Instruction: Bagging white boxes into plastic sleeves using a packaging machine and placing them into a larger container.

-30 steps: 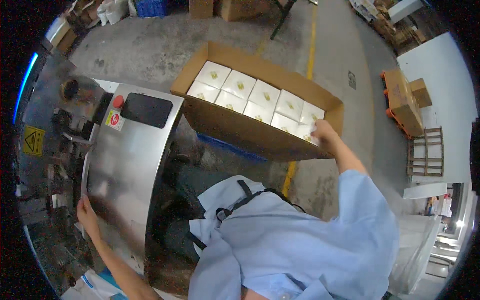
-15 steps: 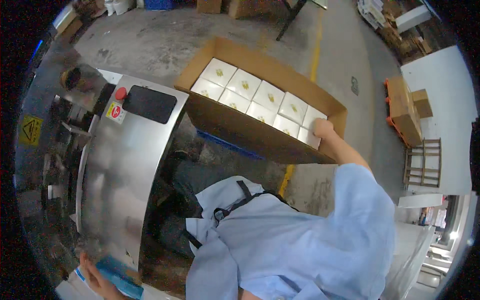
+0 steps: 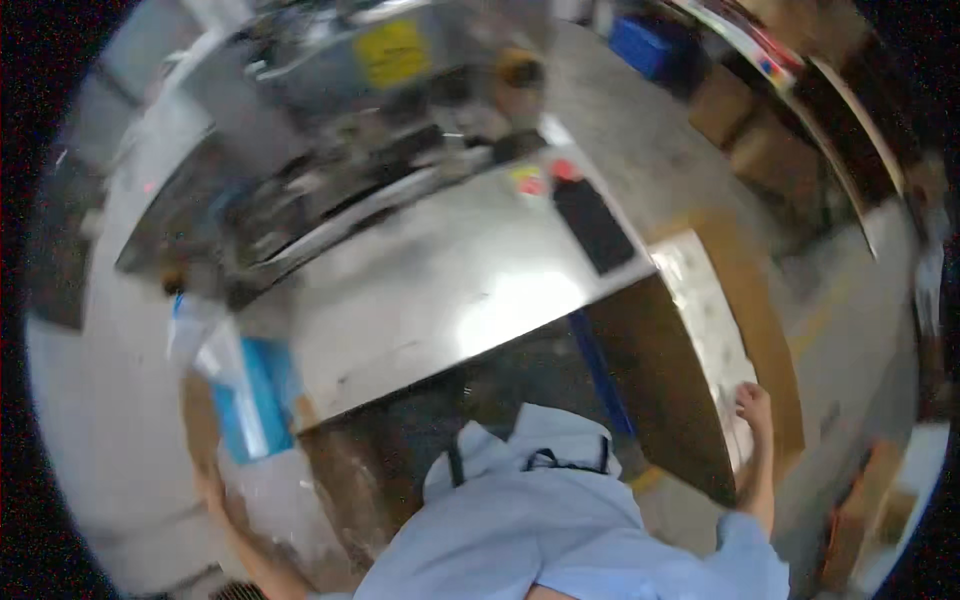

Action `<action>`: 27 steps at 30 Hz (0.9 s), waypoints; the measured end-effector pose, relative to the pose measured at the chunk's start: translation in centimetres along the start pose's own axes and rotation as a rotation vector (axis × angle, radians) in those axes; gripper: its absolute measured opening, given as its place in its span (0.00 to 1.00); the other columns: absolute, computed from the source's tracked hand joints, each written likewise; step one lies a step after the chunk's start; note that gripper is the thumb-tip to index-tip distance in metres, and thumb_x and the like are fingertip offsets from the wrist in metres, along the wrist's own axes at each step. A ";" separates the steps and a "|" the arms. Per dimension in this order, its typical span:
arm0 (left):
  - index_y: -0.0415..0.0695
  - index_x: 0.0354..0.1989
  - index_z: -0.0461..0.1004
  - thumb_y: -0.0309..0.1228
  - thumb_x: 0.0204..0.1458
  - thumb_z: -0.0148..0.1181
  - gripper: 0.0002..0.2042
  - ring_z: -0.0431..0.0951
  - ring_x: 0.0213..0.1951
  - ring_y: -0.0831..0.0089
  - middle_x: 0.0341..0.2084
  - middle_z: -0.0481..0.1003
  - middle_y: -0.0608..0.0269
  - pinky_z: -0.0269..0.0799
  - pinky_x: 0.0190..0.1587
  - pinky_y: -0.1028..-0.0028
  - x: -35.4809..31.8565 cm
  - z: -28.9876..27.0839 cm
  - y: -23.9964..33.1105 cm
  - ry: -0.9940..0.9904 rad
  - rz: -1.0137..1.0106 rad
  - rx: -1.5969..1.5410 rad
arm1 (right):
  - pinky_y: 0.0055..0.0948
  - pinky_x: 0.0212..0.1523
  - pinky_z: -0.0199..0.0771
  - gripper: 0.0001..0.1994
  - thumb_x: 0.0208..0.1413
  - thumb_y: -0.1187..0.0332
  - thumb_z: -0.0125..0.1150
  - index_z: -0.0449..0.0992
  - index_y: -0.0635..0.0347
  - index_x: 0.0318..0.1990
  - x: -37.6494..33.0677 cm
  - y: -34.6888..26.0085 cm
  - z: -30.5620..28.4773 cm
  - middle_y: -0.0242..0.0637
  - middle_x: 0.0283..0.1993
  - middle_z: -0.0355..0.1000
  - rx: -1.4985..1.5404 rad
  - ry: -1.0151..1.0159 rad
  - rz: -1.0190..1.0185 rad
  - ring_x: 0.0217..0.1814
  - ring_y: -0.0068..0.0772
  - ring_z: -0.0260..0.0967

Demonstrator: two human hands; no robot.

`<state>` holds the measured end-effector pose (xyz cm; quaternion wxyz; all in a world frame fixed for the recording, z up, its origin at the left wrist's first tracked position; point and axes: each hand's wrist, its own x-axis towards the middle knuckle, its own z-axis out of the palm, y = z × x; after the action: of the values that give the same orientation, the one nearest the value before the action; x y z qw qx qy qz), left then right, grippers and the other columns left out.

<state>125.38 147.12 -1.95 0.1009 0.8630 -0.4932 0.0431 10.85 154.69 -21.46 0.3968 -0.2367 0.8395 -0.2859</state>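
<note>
My right hand (image 3: 754, 406) is over the near end of a row of white boxes (image 3: 708, 300) packed in an open brown carton (image 3: 660, 385). Its fingers are loosely bent and apart, with nothing visible in them. At the left, my left hand (image 3: 207, 484) is beside a blue pack (image 3: 262, 400) in clear film. Motion smears its fingers, so whether they hold anything does not show. The blue pack lies by the left end of a steel machine top (image 3: 420, 290).
A black panel (image 3: 594, 225) and a red button (image 3: 565, 170) sit at the machine top's right end. The machine's mechanism (image 3: 370, 165) runs along its far side. Clear plastic film (image 3: 285, 505) hangs below the blue pack. A blue crate (image 3: 640, 45) stands farther back.
The view has swung left, bringing the machine to the middle and the carton to the right side. My right hand stays by the white boxes; my left hand now shows beside the blue pack.
</note>
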 end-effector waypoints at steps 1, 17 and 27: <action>0.38 0.61 0.69 0.46 0.64 0.48 0.25 0.75 0.53 0.60 0.52 0.74 0.47 0.70 0.54 0.68 1.9 -2.5 -2.1 -0.077 -0.042 0.125 | 0.23 0.34 0.72 0.16 0.60 0.61 0.60 0.79 0.66 0.45 -0.5 -7.4 4.2 0.33 0.34 0.76 0.121 -0.005 -0.078 0.37 0.22 0.72; 0.38 0.36 0.78 0.37 0.59 0.58 0.13 0.77 0.30 0.66 0.30 0.78 0.50 0.72 0.38 0.66 10.0 4.7 21.2 0.253 0.113 -0.589 | 0.29 0.51 0.74 0.19 0.59 0.74 0.61 0.72 0.67 0.58 -10.4 -35.3 18.1 0.42 0.48 0.77 -0.130 -0.269 -0.925 0.48 0.28 0.75; 0.38 0.43 0.79 0.36 0.62 0.53 0.14 0.80 0.42 0.51 0.40 0.79 0.44 0.73 0.47 0.60 8.6 1.0 25.9 0.426 0.081 -0.410 | 0.35 0.55 0.74 0.24 0.56 0.68 0.66 0.70 0.66 0.59 -16.0 -41.8 25.5 0.47 0.55 0.74 -0.159 -0.440 -1.252 0.55 0.42 0.74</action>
<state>107.43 126.88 2.00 0.3725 0.7758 -0.4933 0.1267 47.60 126.92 1.67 0.2992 -0.7606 0.4617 -0.3447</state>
